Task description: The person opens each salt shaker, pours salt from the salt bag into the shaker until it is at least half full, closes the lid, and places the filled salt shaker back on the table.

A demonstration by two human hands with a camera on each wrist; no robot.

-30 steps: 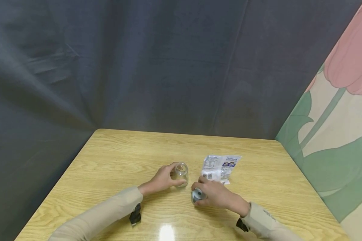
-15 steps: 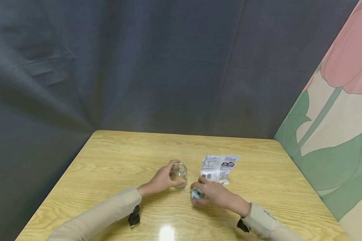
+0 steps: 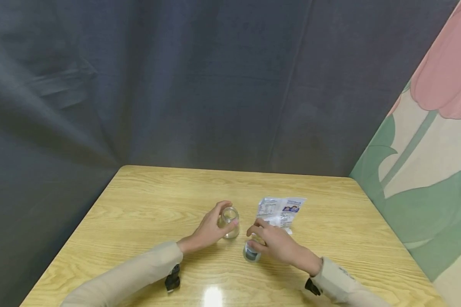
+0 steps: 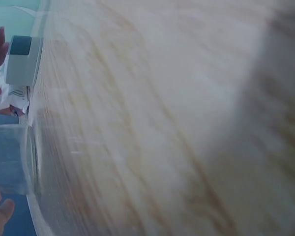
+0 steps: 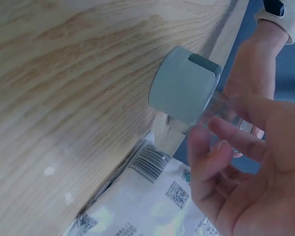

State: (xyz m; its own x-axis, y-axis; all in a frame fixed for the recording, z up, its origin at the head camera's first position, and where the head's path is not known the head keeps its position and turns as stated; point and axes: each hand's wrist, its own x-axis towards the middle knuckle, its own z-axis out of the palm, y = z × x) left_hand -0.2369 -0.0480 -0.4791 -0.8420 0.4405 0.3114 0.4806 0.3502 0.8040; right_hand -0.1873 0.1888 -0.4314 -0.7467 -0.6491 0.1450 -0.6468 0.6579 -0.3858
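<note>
A clear glass jar (image 3: 229, 232) stands upright on the table, with my left hand (image 3: 207, 228) around its left side. The fingers are loosely spread behind its rim and the thumb is lifted across its front; contact cannot be made out. To the right and nearer stands a small pale blue-grey cylinder (image 5: 182, 86) with a dark square patch; its kind is unclear. Just above it my right hand (image 3: 278, 243) has its fingers loosely bent, holding nothing. In the right wrist view those fingers (image 5: 209, 152) are off the cylinder.
A white printed packet (image 3: 278, 211) with a barcode and picture lies behind my right hand. The wooden table (image 3: 169, 192) runs back to a dark curtain (image 3: 215, 85). A wall painted with flowers (image 3: 426, 170) is at the right.
My right hand has let go of the pale cylinder and risen slightly, leaving it standing. My left hand's thumb has lifted, and its fingers have loosened around the jar.
</note>
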